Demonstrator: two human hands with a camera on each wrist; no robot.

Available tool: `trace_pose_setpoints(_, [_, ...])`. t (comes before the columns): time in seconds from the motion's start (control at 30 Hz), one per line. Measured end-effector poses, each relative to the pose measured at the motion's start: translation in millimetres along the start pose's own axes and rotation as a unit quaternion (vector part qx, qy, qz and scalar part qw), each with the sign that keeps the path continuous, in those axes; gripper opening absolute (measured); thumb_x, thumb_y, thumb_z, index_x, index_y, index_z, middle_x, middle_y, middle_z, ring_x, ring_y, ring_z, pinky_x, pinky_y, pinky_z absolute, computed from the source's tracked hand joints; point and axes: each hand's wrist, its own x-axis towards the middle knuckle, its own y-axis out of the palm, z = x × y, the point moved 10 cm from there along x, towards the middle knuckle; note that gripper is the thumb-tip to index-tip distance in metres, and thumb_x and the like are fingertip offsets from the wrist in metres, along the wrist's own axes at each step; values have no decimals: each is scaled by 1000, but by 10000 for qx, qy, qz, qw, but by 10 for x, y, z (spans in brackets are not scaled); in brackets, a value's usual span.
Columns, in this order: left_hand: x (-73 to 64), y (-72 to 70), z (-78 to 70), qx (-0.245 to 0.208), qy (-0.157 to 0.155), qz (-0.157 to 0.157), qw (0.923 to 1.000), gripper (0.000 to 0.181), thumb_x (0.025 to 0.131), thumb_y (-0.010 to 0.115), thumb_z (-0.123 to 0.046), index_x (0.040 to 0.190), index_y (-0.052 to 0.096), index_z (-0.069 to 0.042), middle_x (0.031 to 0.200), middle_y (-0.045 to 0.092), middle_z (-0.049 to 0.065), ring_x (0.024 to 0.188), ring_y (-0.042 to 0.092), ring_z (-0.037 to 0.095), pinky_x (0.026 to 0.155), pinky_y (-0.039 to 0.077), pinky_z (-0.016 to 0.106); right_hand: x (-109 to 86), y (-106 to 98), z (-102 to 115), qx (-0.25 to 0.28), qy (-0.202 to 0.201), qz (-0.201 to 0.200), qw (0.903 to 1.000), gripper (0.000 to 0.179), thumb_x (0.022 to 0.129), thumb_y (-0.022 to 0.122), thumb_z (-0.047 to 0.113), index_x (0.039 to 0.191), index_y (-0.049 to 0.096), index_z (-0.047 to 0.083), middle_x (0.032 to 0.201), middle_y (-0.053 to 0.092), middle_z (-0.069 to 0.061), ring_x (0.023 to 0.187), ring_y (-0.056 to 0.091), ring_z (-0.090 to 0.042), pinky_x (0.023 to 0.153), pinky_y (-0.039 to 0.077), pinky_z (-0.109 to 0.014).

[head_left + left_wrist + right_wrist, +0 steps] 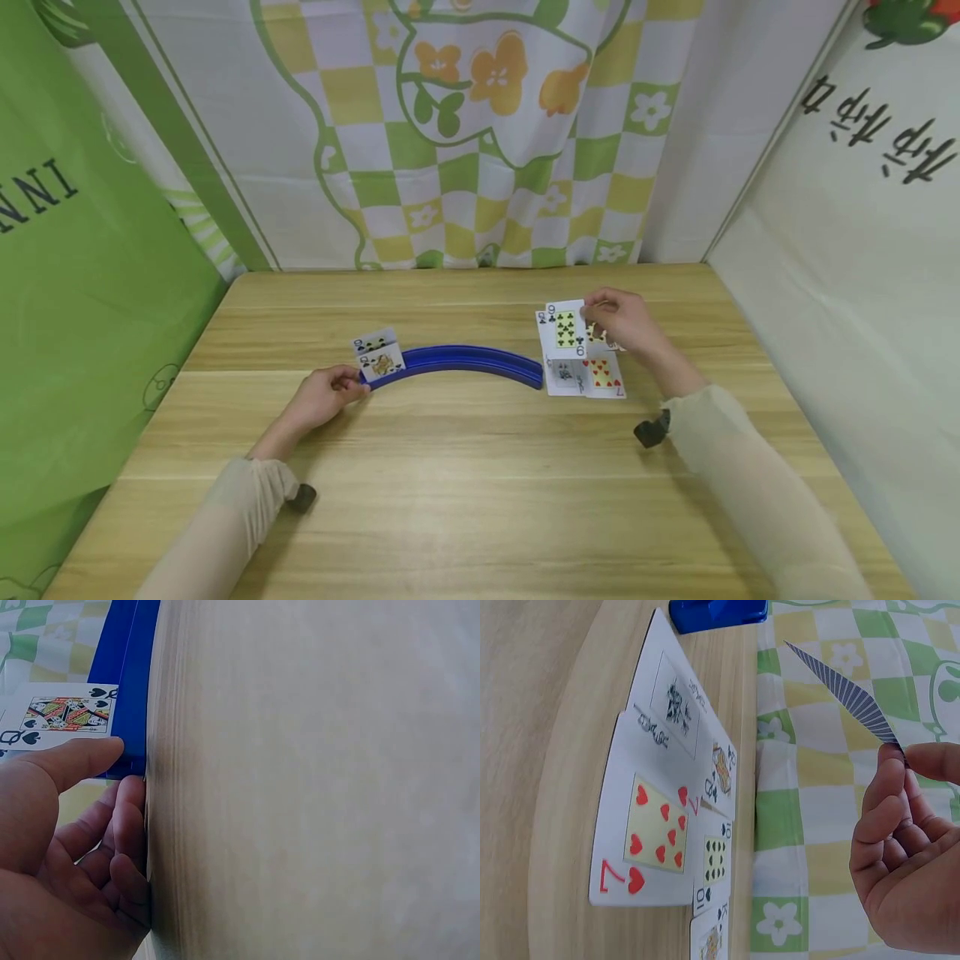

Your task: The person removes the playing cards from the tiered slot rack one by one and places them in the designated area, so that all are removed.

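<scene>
My left hand holds the left end of a curved blue card holder, thumb on its face and curled fingers at its end. A queen of spades stands in the holder beside the thumb, in front of another black-suited card. My right hand pinches a clubs playing card by its edge, between thumb and fingers. In the right wrist view this card shows its striped back, raised above the face-up cards. Among those lie a seven of hearts and a black-and-white joker.
Behind the seven and joker lie a black queen, a black ten and a black king, partly overlapped. The wooden table ends at a patterned curtain. Printed cloth panels flank both sides.
</scene>
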Motion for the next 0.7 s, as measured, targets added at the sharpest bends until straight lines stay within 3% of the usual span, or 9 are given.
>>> trace_pose_setpoints(0.7, [2, -9, -5, 17, 9, -54, 10000, 39, 92, 71, -27, 117, 66, 1, 93, 69, 8, 81, 59, 16, 68, 47, 25, -99, -309, -269, -197, 270, -248, 9991, 36, 101, 55, 23, 126, 57, -1, 92, 66, -3, 76, 61, -15, 62, 51, -28])
